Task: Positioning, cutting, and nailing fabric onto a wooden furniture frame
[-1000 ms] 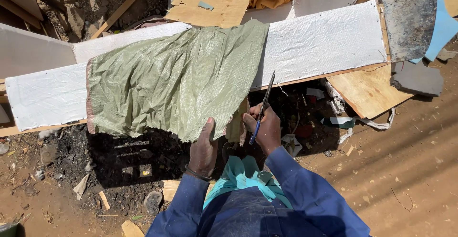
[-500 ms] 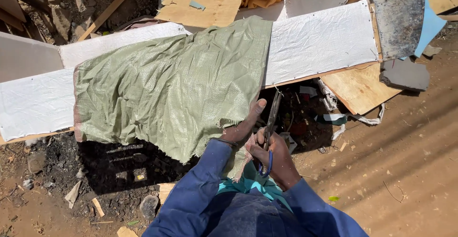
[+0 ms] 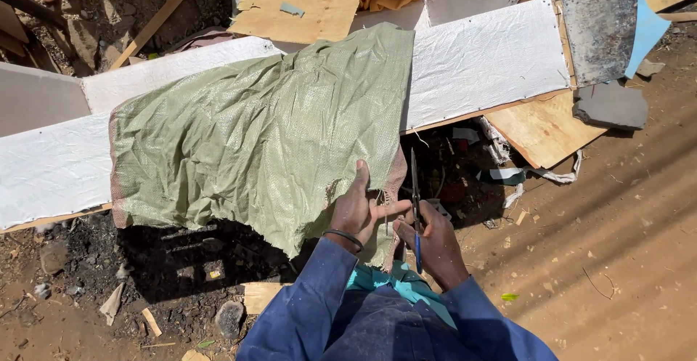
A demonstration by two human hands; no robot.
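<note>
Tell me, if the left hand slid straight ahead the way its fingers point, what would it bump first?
The left hand already rests flat on the green woven sack, so it would probably just slide further along it, toward the white board underneath.

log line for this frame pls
left hand: flat on green woven sack edge | right hand: grips blue-handled scissors, blades up beside sack | sack draped over white board
</note>
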